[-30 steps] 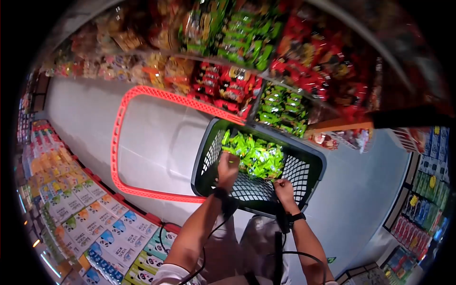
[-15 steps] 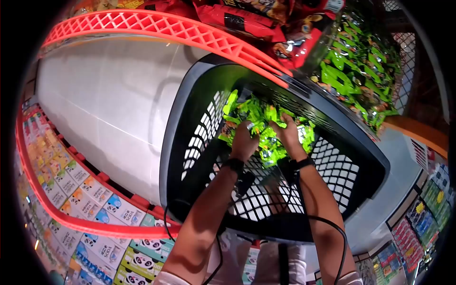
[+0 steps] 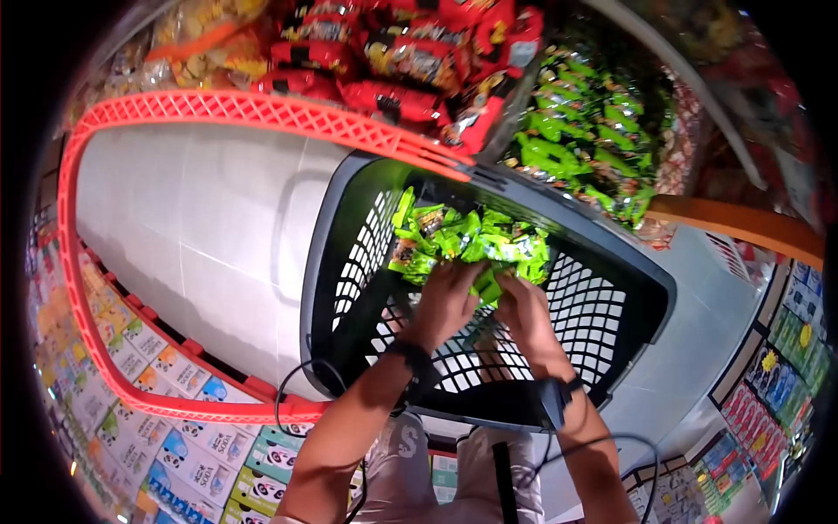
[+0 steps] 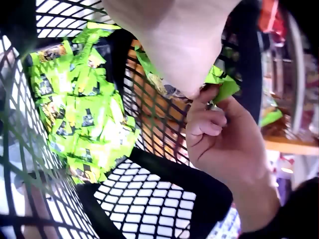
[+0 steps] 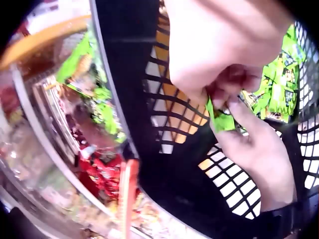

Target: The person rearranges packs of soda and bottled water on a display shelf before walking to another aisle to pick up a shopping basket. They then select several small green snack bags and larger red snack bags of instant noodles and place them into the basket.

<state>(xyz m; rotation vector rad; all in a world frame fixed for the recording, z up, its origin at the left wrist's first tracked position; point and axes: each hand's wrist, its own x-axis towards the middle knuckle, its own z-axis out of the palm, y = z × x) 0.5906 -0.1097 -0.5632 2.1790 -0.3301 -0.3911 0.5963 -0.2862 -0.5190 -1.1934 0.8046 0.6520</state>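
Both hands work together over the inside of a black shopping basket (image 3: 319,262) with lattice walls. Between their fingertips is a small green snack packet (image 4: 228,90), pinched from the left by my left hand (image 3: 443,301) and from the right by my right hand (image 3: 526,316). The curled fingers hide much of the packet; its green end shows in the right wrist view, below my right hand (image 5: 227,47). Beyond the hands, a heap of similar green snack packets (image 3: 471,236) lies in the basket.
The basket's red handle (image 3: 70,227) is folded out to the left over the pale floor (image 3: 218,210). Bins of red packets (image 3: 384,96) and green packets (image 3: 594,131) border the far side. Stacked drink cartons (image 3: 201,445) stand at the lower left. Thin cables hang by both forearms.
The hands have come away from the heap toward the basket's near side, now with one packet between them. Earlier they were apart, then in the heap. The head view has also shifted.
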